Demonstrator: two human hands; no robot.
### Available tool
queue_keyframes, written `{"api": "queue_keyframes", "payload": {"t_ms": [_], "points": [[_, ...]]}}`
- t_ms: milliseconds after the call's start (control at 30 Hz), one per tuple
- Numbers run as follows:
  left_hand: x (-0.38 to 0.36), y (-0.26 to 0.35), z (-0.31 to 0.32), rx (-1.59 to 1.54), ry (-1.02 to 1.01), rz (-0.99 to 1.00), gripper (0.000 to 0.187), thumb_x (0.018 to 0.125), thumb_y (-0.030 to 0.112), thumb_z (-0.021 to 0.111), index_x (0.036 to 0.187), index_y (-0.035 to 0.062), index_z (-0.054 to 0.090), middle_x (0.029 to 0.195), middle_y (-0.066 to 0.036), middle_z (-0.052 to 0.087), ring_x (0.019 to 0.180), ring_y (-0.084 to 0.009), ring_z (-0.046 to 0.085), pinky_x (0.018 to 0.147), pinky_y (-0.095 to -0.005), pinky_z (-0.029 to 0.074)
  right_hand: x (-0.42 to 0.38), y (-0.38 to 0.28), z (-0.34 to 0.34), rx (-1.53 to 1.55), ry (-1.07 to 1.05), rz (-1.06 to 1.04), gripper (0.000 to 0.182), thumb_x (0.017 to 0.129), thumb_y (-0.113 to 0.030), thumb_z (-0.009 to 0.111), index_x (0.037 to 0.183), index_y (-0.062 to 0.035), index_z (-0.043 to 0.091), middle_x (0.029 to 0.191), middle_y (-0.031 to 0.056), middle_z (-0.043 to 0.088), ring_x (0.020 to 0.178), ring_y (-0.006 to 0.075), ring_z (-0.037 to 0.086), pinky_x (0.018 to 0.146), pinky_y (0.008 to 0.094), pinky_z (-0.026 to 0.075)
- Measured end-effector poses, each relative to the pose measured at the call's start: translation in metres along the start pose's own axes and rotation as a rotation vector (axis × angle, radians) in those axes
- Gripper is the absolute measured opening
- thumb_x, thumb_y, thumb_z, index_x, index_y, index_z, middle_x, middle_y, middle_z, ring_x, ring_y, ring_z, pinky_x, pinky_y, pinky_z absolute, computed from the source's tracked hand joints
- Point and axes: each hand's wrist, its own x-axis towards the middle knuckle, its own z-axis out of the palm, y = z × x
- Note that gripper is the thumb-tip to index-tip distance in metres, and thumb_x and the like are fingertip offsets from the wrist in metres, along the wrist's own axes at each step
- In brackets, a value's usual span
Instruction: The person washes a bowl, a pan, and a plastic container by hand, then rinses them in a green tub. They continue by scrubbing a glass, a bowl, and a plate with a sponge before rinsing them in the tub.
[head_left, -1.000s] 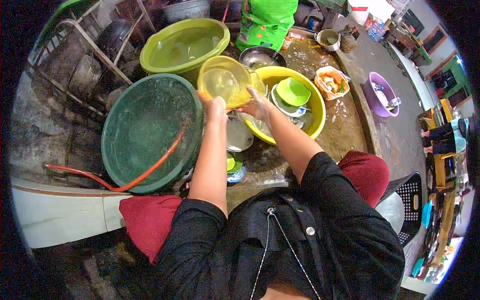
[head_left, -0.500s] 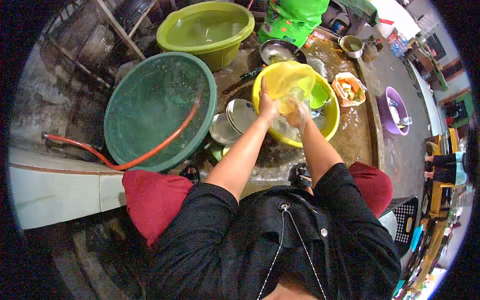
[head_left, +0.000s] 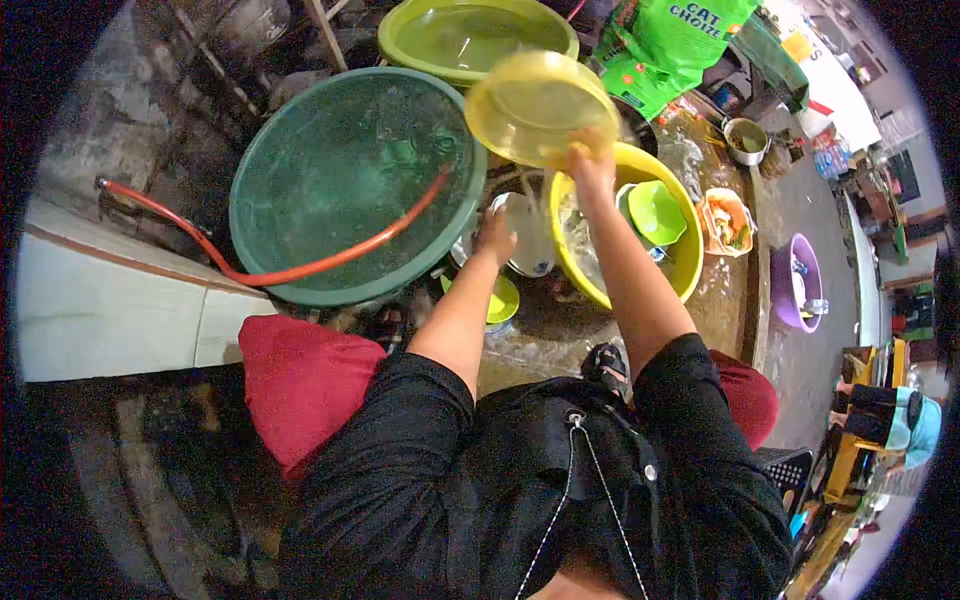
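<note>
My right hand (head_left: 590,165) grips the near rim of a translucent yellow bowl (head_left: 535,110), tilted above and left of a yellow basin (head_left: 692,265). A thin, blurred stream shows beneath the bowl. My left hand (head_left: 495,240) is at the edge of a white dish (head_left: 530,250) on the wet floor; blur hides whether its fingers close on the rim. Inside the basin are a lime-green bowl (head_left: 657,212) and other wet dishes. Close by my left wrist, a lime-green dish (head_left: 503,300) rests on the floor.
A large dark-green tub (head_left: 350,180) with an orange hose (head_left: 330,262) stands left. Behind is an olive-green tub (head_left: 480,40). A green bag (head_left: 660,50), a pot (head_left: 746,140), a bag of scraps (head_left: 725,220) and a purple basin (head_left: 796,285) are right. A person (head_left: 895,420) is far right.
The yellow bowl has come up out of the basin and left, now in my right hand alone. My left hand has let go of it and moved down-left to the dishes. The view has shifted.
</note>
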Motion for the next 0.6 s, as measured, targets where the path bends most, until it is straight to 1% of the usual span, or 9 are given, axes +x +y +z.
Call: {"api": "queue_keyframes", "payload": {"t_ms": [67, 167, 267, 300, 433, 467, 500, 533, 600], "points": [[-0.008, -0.041, 0.025, 0.246, 0.134, -0.023, 0.062, 0.072, 0.017, 0.062, 0.128, 0.0112, 0.036, 0.134, -0.015, 0.030, 0.120, -0.0331, 0.035, 0.097, -0.0404, 0.034, -0.004, -0.041, 0.055, -0.465, 0.051, -0.254, 0.044, 0.072, -0.001, 0.050, 0.115, -0.0045, 0.041, 0.107, 0.0137, 0.048, 0.094, 0.0243, 0.052, 0.076, 0.0336, 0.047], [-0.034, -0.048, 0.019, 0.095, 0.175, -0.040, 0.053, 0.073, 0.006, 0.055, 0.124, 0.0081, 0.040, 0.127, -0.016, 0.037, 0.110, -0.0341, 0.045, 0.090, -0.0404, 0.040, -0.006, -0.040, 0.119, -0.403, 0.036, -0.433, 0.058, 0.067, 0.006, 0.048, 0.123, -0.0057, 0.036, 0.110, 0.0176, 0.046, 0.104, 0.0309, 0.047, 0.090, 0.0370, 0.039], [-0.037, -0.065, 0.021, 0.066, 0.096, -0.117, 0.052, 0.072, 0.003, 0.056, 0.122, 0.0038, 0.042, 0.126, -0.018, 0.037, 0.111, -0.0328, 0.045, 0.090, -0.0397, 0.040, -0.025, -0.047, 0.156, -0.628, -0.062, -0.372, 0.060, 0.069, 0.008, 0.046, 0.125, -0.0072, 0.031, 0.115, 0.0223, 0.043, 0.103, 0.0395, 0.047, 0.086, 0.0416, 0.042], [-0.048, -0.052, 0.010, -0.176, 0.084, -0.169, 0.042, 0.077, 0.007, 0.050, 0.118, 0.0003, 0.046, 0.122, -0.021, 0.041, 0.113, -0.0309, 0.044, 0.093, -0.0392, 0.037, -0.031, -0.048, 0.165, -0.735, -0.140, -0.197, 0.059, 0.071, 0.008, 0.045, 0.126, -0.0074, 0.029, 0.117, 0.0234, 0.041, 0.103, 0.0423, 0.046, 0.084, 0.0436, 0.042], [-0.051, -0.079, 0.016, 0.046, 0.025, -0.245, 0.034, 0.080, 0.005, 0.041, 0.111, 0.0042, 0.054, 0.115, -0.017, 0.049, 0.113, -0.0310, 0.042, 0.098, -0.0407, 0.031, -0.033, -0.023, 0.181, -0.796, -0.164, -0.144, 0.056, 0.070, 0.001, 0.053, 0.121, -0.0055, 0.032, 0.105, 0.0227, 0.049, 0.097, 0.0408, 0.052, 0.075, 0.0449, 0.047], [-0.056, -0.085, 0.019, 0.042, 0.023, -0.243, 0.034, 0.080, 0.005, 0.041, 0.111, 0.0042, 0.054, 0.115, -0.017, 0.049, 0.113, -0.0310, 0.042, 0.098, -0.0407, 0.031, -0.027, -0.019, 0.179, -0.790, -0.239, 0.122, 0.047, 0.074, -0.001, 0.050, 0.118, -0.0019, 0.036, 0.107, 0.0223, 0.049, 0.093, 0.0409, 0.053, 0.075, 0.0458, 0.047], [-0.070, -0.068, 0.000, 0.293, -0.023, -0.122, 0.032, 0.081, 0.009, 0.041, 0.108, 0.0042, 0.056, 0.112, -0.016, 0.052, 0.111, -0.0285, 0.044, 0.099, -0.0412, 0.028, -0.024, -0.021, 0.175, -0.772, -0.306, 0.390, 0.039, 0.077, -0.003, 0.047, 0.115, 0.0018, 0.040, 0.108, 0.0218, 0.049, 0.090, 0.0410, 0.055, 0.074, 0.0468, 0.048], [-0.074, -0.069, -0.002, 0.541, -0.069, 0.005, 0.030, 0.083, 0.013, 0.040, 0.105, 0.0041, 0.059, 0.110, -0.015, 0.054, 0.109, -0.0260, 0.046, 0.100, -0.0416, 0.026, -0.024, -0.025, 0.169, -0.779, -0.302, 0.390, 0.039, 0.077, -0.003, 0.047, 0.115, 0.0018, 0.040, 0.108, 0.0218, 0.049, 0.090, 0.0410, 0.055, 0.074, 0.0468, 0.048], [-0.077, -0.070, 0.002, 0.613, -0.018, 0.029, 0.028, 0.081, 0.012, 0.041, 0.097, 0.0070, 0.063, 0.108, -0.011, 0.056, 0.109, -0.0245, 0.046, 0.101, -0.0447, 0.022, -0.027, -0.034, 0.152, -0.020, -0.331, 0.727, 0.030, 0.078, -0.004, 0.047, 0.106, 0.0050, 0.046, 0.105, 0.0227, 0.051, 0.087, 0.0402, 0.056, 0.071, 0.0479, 0.051]]}}
